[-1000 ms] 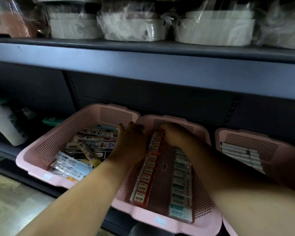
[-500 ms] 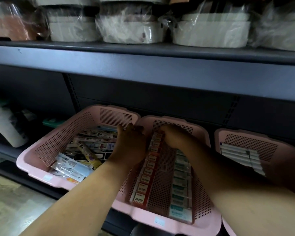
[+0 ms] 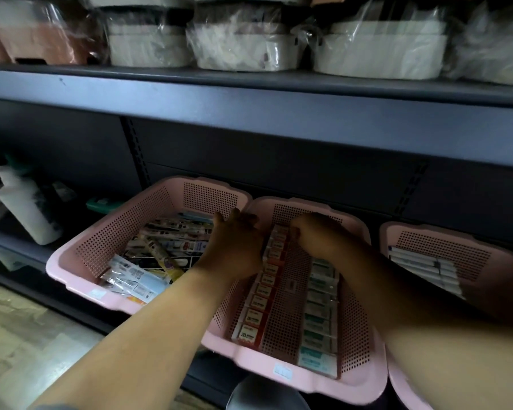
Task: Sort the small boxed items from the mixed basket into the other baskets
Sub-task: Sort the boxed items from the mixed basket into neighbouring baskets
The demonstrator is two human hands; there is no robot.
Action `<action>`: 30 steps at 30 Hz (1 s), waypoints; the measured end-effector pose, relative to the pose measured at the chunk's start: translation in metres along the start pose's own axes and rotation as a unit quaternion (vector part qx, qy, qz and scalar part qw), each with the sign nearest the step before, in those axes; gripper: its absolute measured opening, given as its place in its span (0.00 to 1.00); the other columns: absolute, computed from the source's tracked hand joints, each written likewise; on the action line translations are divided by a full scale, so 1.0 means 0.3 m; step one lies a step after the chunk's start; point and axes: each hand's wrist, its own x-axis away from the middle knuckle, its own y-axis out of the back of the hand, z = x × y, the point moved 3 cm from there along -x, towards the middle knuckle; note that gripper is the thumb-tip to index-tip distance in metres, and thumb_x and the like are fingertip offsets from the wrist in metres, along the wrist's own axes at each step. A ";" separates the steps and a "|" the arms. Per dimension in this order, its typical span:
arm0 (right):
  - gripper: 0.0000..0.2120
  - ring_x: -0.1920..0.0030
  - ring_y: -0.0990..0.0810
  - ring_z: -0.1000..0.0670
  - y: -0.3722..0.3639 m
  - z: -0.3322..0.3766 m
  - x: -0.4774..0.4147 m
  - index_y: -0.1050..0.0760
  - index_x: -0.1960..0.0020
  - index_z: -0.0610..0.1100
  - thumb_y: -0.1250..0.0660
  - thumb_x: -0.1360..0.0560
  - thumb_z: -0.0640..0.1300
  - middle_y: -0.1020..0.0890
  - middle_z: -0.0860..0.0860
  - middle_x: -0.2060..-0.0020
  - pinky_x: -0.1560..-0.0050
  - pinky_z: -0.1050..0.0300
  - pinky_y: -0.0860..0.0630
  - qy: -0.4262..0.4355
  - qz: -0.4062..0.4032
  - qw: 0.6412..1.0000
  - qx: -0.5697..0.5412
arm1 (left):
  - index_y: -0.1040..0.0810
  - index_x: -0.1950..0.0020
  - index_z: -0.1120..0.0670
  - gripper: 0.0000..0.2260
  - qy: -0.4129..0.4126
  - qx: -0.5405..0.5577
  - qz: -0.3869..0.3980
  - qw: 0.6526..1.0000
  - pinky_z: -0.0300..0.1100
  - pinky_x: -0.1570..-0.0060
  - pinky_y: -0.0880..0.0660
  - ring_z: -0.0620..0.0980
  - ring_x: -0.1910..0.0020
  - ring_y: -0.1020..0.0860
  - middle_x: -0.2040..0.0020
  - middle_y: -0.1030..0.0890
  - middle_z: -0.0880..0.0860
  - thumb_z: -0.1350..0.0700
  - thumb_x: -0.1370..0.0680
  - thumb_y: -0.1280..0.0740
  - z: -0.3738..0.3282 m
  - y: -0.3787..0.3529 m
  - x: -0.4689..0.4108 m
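small boxed items (image 3: 259,309) with red and white faces stand in a neat row along the left side of the middle basket (image 3: 279,377), running from its near rim to its far wall. a second row, green and white boxes (image 3: 320,318), lines the right side of this pink basket, with bare perforated floor between the two rows.

our left hand (image 3: 234,247) lies against the left flank of the red row near its far end, back of the hand towards us, fingers fairly straight and reaching over the rim shared with the mixed basket (image 3: 80,279). our right hand (image 3: 317,235) sits at the far end of the red row with its fingers curled down onto the last boxes; we cannot tell whether it actually pinches one.

the mixed basket on the left holds a jumble of packets, flat cartons and a yellow tube (image 3: 163,255). the basket on the right (image 3: 444,247) holds long white boxes (image 3: 421,267) laid side by side. all three sit under a dark shelf (image 3: 249,125) carrying plastic-wrapped tubs (image 3: 243,48), and a white bottle (image 3: 27,211) leans further left.
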 end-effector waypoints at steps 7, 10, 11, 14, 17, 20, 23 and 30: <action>0.09 0.51 0.19 0.48 -0.038 0.026 0.103 0.18 0.49 0.46 0.36 0.23 0.46 0.18 0.51 0.53 0.45 0.51 0.22 0.027 0.104 0.994 0.020 | 0.22 0.29 0.43 0.18 -0.007 0.019 0.024 1.000 0.71 0.24 0.47 0.61 0.20 0.43 0.18 0.36 0.53 0.44 0.19 0.35 -0.003 -0.008 0.000; 0.11 0.51 0.19 0.47 -0.047 0.048 0.155 0.18 0.50 0.50 0.35 0.27 0.52 0.18 0.51 0.52 0.46 0.55 0.23 0.100 0.120 0.986 0.056 | 0.28 0.24 0.46 0.22 -0.013 0.017 0.034 0.999 0.72 0.24 0.47 0.62 0.18 0.47 0.18 0.38 0.53 0.46 0.19 0.35 -0.001 -0.024 0.016; 0.09 0.52 0.19 0.48 -0.063 0.049 0.164 0.18 0.52 0.51 0.35 0.28 0.51 0.18 0.52 0.52 0.49 0.57 0.24 0.114 0.137 0.981 0.071 | 0.31 0.22 0.46 0.24 -0.018 0.017 0.035 0.999 0.72 0.24 0.47 0.63 0.18 0.47 0.18 0.38 0.54 0.47 0.18 0.36 -0.001 -0.029 0.030; 0.11 0.49 0.20 0.50 -0.077 0.069 0.208 0.16 0.46 0.50 0.35 0.23 0.42 0.18 0.54 0.46 0.50 0.61 0.28 0.130 0.181 0.968 0.118 | 0.36 0.18 0.48 0.27 -0.026 -0.004 0.056 0.998 0.74 0.24 0.49 0.65 0.17 0.51 0.17 0.40 0.55 0.48 0.17 0.37 -0.007 -0.036 0.078; 0.14 0.45 0.19 0.50 -0.071 0.096 0.246 0.17 0.42 0.52 0.36 0.22 0.41 0.17 0.55 0.43 0.41 0.56 0.24 0.168 0.181 0.959 0.142 | 0.34 0.19 0.49 0.25 -0.018 -0.002 0.089 0.996 0.74 0.24 0.53 0.64 0.17 0.55 0.16 0.44 0.54 0.49 0.17 0.37 -0.016 -0.023 0.120; 0.14 0.46 0.19 0.51 -0.062 0.123 0.275 0.17 0.43 0.52 0.37 0.21 0.42 0.17 0.56 0.44 0.40 0.54 0.24 0.178 0.174 0.959 0.132 | 0.25 0.26 0.48 0.21 -0.012 0.026 0.108 0.994 0.74 0.24 0.54 0.62 0.16 0.57 0.16 0.45 0.51 0.48 0.19 0.35 -0.016 -0.012 0.143; 0.13 0.46 0.19 0.51 -0.055 0.135 0.300 0.17 0.44 0.53 0.38 0.20 0.43 0.17 0.56 0.45 0.41 0.56 0.24 0.178 0.152 0.966 0.113 | 0.23 0.28 0.45 0.19 -0.004 0.060 0.119 0.991 0.71 0.23 0.56 0.59 0.16 0.59 0.15 0.45 0.50 0.46 0.19 0.35 -0.022 0.003 0.166; 0.11 0.46 0.20 0.52 -0.076 0.136 0.324 0.18 0.44 0.53 0.38 0.20 0.44 0.17 0.56 0.45 0.44 0.59 0.26 0.185 0.122 0.971 0.084 | 0.20 0.32 0.44 0.21 0.010 0.057 0.133 0.989 0.69 0.22 0.56 0.56 0.16 0.58 0.15 0.47 0.48 0.37 0.23 0.31 -0.023 0.003 0.191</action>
